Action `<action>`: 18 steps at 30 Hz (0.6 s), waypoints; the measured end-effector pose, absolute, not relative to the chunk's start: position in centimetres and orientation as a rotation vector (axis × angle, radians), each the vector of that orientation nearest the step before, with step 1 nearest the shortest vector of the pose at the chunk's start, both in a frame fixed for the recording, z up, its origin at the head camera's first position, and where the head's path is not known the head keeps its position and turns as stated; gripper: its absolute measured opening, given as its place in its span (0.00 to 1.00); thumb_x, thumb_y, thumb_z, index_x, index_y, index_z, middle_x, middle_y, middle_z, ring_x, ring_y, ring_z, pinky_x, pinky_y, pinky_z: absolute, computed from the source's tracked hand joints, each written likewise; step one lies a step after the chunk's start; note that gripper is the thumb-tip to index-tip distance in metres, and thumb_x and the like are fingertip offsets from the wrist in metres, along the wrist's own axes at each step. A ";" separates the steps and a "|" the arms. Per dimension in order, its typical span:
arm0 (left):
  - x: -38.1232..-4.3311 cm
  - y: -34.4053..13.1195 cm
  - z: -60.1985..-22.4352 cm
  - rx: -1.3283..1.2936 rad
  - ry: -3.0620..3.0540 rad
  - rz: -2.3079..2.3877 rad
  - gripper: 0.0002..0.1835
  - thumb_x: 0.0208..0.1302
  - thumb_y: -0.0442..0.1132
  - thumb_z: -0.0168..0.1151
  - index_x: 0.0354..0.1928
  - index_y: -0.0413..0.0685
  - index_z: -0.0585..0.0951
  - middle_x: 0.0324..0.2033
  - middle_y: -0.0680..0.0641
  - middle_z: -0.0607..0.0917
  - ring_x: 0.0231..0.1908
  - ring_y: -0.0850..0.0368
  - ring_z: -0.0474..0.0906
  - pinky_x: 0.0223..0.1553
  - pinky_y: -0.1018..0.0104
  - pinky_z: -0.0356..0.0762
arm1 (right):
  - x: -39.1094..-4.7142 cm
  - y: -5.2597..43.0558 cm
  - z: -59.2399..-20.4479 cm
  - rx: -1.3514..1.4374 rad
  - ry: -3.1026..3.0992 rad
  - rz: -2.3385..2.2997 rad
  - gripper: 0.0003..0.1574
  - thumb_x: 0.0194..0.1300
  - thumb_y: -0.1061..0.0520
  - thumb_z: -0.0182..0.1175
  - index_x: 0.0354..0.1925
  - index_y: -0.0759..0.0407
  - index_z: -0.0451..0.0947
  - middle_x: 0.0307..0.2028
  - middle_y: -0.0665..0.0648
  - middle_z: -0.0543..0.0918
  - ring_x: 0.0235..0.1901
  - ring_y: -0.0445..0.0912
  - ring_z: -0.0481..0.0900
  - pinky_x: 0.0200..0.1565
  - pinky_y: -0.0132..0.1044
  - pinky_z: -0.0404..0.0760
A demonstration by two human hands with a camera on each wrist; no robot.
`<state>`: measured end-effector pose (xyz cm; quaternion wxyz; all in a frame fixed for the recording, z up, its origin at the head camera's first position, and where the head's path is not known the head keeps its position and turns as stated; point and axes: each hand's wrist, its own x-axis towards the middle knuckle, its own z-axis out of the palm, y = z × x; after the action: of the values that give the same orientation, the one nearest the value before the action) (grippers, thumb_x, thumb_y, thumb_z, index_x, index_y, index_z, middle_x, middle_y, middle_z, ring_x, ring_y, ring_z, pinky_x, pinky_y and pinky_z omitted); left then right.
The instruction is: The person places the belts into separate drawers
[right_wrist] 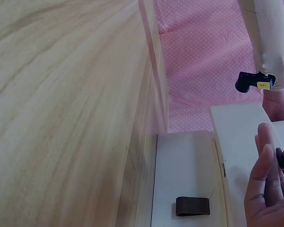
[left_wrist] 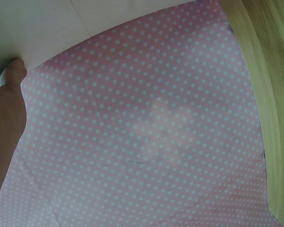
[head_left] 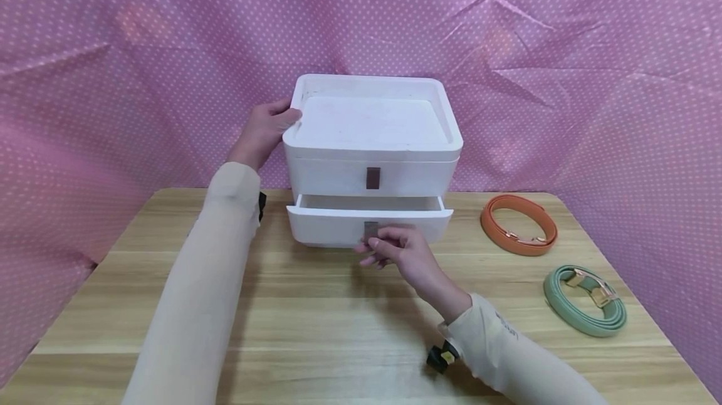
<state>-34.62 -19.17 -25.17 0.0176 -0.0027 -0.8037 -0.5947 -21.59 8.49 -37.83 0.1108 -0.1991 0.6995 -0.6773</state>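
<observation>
A white drawer unit (head_left: 372, 120) with a shallow tray top stands at the table's back. My left hand (head_left: 265, 129) holds its left rim, thumb over the edge; in the left wrist view only part of that hand (left_wrist: 12, 90) shows against the white side. One drawer (head_left: 327, 229) is pulled out below a closed upper drawer (head_left: 327, 176). My right hand (head_left: 403, 254) pinches the open drawer's dark pull tab (head_left: 370, 231), also seen between the fingers in the right wrist view. That view shows another drawer front (right_wrist: 184, 165) lower down, with its own brown tab (right_wrist: 192, 206).
To the right on the wooden table (head_left: 316, 330) lie a coiled orange belt (head_left: 519, 248) and, closer to me, a coiled green belt (head_left: 586, 323) with a gold buckle. Pink dotted cloth (head_left: 361, 10) hangs behind and at both sides.
</observation>
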 end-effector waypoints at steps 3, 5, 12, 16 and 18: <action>-34.6 -19.2 -25.2 -0.009 -2.498 -1.843 0.32 0.71 0.53 0.57 0.74 0.60 0.63 0.71 0.53 0.65 0.70 0.53 0.60 0.69 0.54 0.60 | -21.5 8.5 -37.9 -0.594 2.054 -1.991 0.14 0.72 0.62 0.55 0.44 0.74 0.79 0.41 0.64 0.86 0.36 0.55 0.87 0.37 0.42 0.85; -34.5 -19.2 -25.2 -0.014 -2.496 -1.838 0.32 0.71 0.53 0.57 0.74 0.59 0.63 0.71 0.53 0.66 0.69 0.53 0.60 0.68 0.54 0.61 | -21.4 8.5 -38.0 -0.595 2.057 -1.987 0.14 0.72 0.62 0.55 0.45 0.74 0.79 0.41 0.64 0.87 0.36 0.55 0.87 0.38 0.44 0.85; -34.5 -19.1 -25.1 -0.035 -2.466 -1.857 0.32 0.71 0.50 0.58 0.74 0.55 0.64 0.71 0.50 0.66 0.69 0.53 0.61 0.67 0.57 0.63 | -21.0 8.5 -38.0 -0.584 2.073 -1.995 0.14 0.72 0.61 0.56 0.46 0.73 0.79 0.40 0.63 0.87 0.37 0.56 0.87 0.40 0.51 0.84; -34.5 -19.0 -25.1 -0.019 -2.460 -1.875 0.32 0.71 0.50 0.58 0.74 0.56 0.64 0.71 0.51 0.65 0.69 0.53 0.61 0.67 0.57 0.63 | -20.9 8.5 -38.2 -0.583 2.073 -2.008 0.14 0.71 0.61 0.56 0.46 0.74 0.79 0.39 0.63 0.87 0.36 0.56 0.87 0.39 0.46 0.84; -34.5 -19.1 -25.1 -0.022 -2.455 -1.877 0.32 0.71 0.50 0.58 0.74 0.56 0.63 0.71 0.51 0.65 0.69 0.53 0.61 0.67 0.57 0.63 | -20.8 8.5 -38.3 -0.588 2.069 -2.007 0.14 0.71 0.61 0.56 0.46 0.73 0.80 0.39 0.63 0.87 0.36 0.56 0.87 0.39 0.49 0.84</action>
<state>-34.45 -19.05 -25.14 0.0255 -0.0070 -0.7942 -0.6071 -20.78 8.55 -38.26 0.0999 -0.1989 0.6998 -0.6788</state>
